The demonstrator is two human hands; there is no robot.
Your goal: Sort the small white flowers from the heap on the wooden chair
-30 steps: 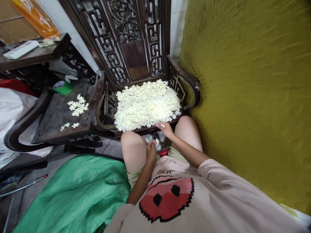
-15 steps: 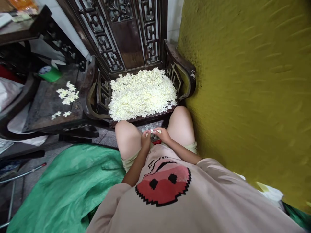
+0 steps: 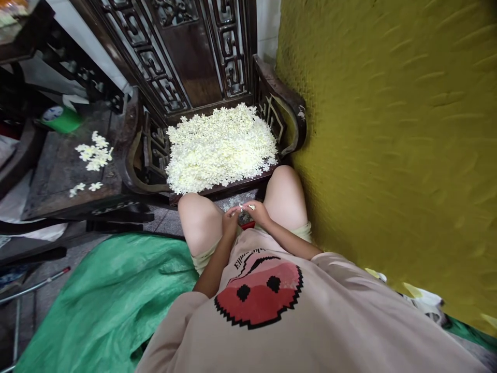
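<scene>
Between my knees, my left hand [image 3: 230,217] and my right hand [image 3: 258,212] meet at their fingertips. A small white flower [image 3: 241,207] sits between them, and the fingers of both hands are closed on it. Another pale blossom [image 3: 251,207] shows at the fingers of my right hand. Just beyond my knees a large heap of white flowers [image 3: 221,147] covers the seat of a dark carved wooden chair [image 3: 202,67]. What else my palms hold is too small to make out.
To the left, a second wooden seat [image 3: 58,160] bears a few loose flowers [image 3: 94,151] and a green tape roll [image 3: 62,119]. Green sheeting [image 3: 116,290] lies on the floor at my left. A yellow-green wall [image 3: 388,155] stands close on my right. Something red is below my hands.
The view has shifted slightly, so the chairs and heap appear further left. My hands stay together at the flower, with only slight finger movement.
</scene>
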